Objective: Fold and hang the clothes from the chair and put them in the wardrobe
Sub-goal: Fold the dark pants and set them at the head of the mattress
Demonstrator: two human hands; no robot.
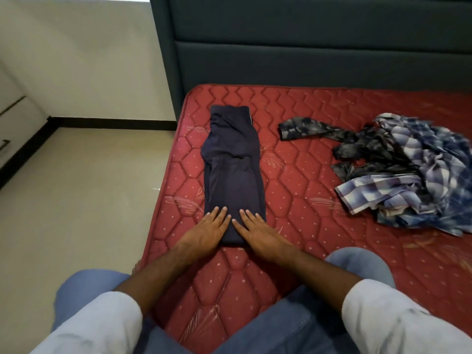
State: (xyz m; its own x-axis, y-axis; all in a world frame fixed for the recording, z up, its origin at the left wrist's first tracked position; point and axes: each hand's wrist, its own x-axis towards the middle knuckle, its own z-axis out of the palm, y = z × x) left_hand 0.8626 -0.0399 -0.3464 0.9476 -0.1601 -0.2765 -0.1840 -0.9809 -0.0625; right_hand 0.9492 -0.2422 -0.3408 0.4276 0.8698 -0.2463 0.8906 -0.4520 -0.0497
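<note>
Dark navy trousers [232, 159] lie folded lengthwise in a long strip on the red quilted mattress [306, 180], waistband toward the headboard. My left hand [208, 231] lies flat with straight fingers on the near left corner of the strip. My right hand [258, 232] lies flat beside it on the near right corner. Both palms press the near end of the cloth down. A loose heap of clothes [406, 172], a blue-white checked shirt over a dark patterned garment, sits to the right on the mattress.
A dark teal padded headboard [306, 42] stands behind the mattress. Cream tiled floor [84, 187] lies to the left, with a black skirting and drawer fronts [15, 116] at the far left. My knees in blue jeans rest at the mattress's near edge.
</note>
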